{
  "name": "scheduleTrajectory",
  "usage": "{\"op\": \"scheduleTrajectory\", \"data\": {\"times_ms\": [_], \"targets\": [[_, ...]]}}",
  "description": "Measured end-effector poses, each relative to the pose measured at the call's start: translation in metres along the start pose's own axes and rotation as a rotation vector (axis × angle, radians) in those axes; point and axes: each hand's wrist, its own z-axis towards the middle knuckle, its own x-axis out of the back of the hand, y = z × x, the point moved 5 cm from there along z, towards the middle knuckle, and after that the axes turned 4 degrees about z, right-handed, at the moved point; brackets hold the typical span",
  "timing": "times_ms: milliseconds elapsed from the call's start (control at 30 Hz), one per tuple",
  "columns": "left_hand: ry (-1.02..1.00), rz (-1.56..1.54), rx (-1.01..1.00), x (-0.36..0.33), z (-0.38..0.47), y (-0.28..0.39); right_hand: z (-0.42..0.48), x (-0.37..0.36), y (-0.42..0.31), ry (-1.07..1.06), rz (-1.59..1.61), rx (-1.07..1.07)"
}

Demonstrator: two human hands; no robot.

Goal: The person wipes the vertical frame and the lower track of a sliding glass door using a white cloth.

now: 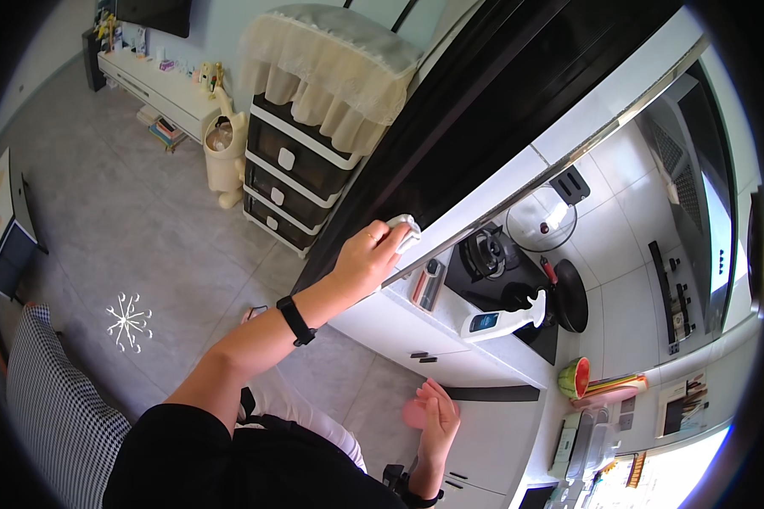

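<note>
My left hand [364,257] grips a bunched white cloth [407,233]. The cloth rests against the lower part of a glossy black panel [445,137], close to the white strip along its edge. A black band circles that wrist. Lower down, my right hand [441,423] hangs in front of the white kitchen cabinets with nothing in it, fingers slightly apart. A white spray bottle [503,319] lies on its side in the picture, on the counter beside the gas stove [490,254].
On the stove side are a frying pan [571,296], a glass lid [541,219] and a cut watermelon [573,378]. A drawer unit [293,184] with a lace cover and a cream bin [224,162] stand beyond the panel. A houndstooth-covered seat [57,407] is at lower left.
</note>
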Motion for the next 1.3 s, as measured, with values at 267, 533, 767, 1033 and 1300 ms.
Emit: {"op": "scheduleTrajectory", "data": {"times_ms": [267,533,767,1033,1300], "targets": [[-0.092,0.022,0.056,0.004,-0.007,-0.003,0.0,-0.001,0.001,-0.008,0.02,-0.002],[-0.167,0.096,0.015,-0.003,-0.04,-0.016,0.001,-0.003,0.001,-0.022,0.039,0.011],[-0.269,0.046,0.217,0.011,-0.061,-0.035,-0.001,0.003,-0.002,0.012,0.057,0.027],[0.441,0.221,-0.641,0.081,0.202,0.051,-0.009,0.01,-0.021,0.08,0.02,0.105],[0.287,0.227,-0.64,0.058,0.204,0.046,-0.013,0.025,-0.007,0.138,0.003,0.081]]}}
